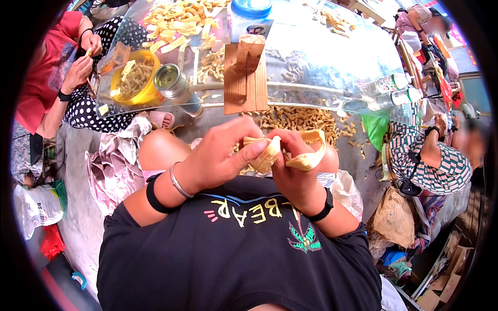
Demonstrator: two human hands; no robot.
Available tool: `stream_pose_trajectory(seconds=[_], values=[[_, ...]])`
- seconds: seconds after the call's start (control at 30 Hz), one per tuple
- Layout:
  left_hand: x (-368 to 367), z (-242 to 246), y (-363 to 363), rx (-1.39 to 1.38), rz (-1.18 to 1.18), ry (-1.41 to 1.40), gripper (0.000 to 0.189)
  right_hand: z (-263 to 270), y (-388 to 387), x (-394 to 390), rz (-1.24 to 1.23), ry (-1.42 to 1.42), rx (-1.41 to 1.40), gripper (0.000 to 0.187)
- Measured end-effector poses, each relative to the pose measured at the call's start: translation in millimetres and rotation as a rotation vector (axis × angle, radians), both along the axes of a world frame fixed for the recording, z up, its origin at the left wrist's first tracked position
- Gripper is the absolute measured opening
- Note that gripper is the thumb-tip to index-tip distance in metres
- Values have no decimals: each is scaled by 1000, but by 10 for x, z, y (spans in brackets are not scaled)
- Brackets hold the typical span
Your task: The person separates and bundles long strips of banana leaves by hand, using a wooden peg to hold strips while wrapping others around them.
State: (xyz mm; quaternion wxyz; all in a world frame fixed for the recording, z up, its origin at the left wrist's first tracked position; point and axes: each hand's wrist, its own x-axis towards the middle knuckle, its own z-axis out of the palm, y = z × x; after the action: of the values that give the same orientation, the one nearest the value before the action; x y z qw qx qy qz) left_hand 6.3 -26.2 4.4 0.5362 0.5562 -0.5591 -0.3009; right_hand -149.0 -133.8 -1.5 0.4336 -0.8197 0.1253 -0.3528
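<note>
My left hand point(223, 145) pinches one part of a pale yellow, pliable strip point(267, 158) between thumb and fingers. My right hand point(293, 173) grips the same strip close beside it, and one end curls out in a loop over that hand. Between the two hands the strip is folded or twisted; fingers hide part of it. Both hands are above my lap, just short of the glass tabletop point(311, 91). On its near edge stands a wooden block with an upright post point(246, 93). More flat yellow strips point(181, 23) lie heaped at the far left.
A yellow basin point(155, 70) of small twisted pieces, a lidded jar point(170, 79), a blue-lidded tub point(251, 17) and plastic bottles point(397, 97) are around the glass. Twisted pieces point(303, 120) cover the floor beneath. A person's hands point(83, 58) hold a small piece at left; others sit right.
</note>
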Motion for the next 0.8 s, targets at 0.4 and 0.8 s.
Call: stream_pose_trajectory(seconds=[0.4, 0.8], values=[[374, 6, 358, 32, -182, -251, 23, 218, -150, -240, 494, 451, 730, 38], [-81, 92, 347, 34, -44, -239, 46, 194, -34, -194, 381, 395, 824, 39]])
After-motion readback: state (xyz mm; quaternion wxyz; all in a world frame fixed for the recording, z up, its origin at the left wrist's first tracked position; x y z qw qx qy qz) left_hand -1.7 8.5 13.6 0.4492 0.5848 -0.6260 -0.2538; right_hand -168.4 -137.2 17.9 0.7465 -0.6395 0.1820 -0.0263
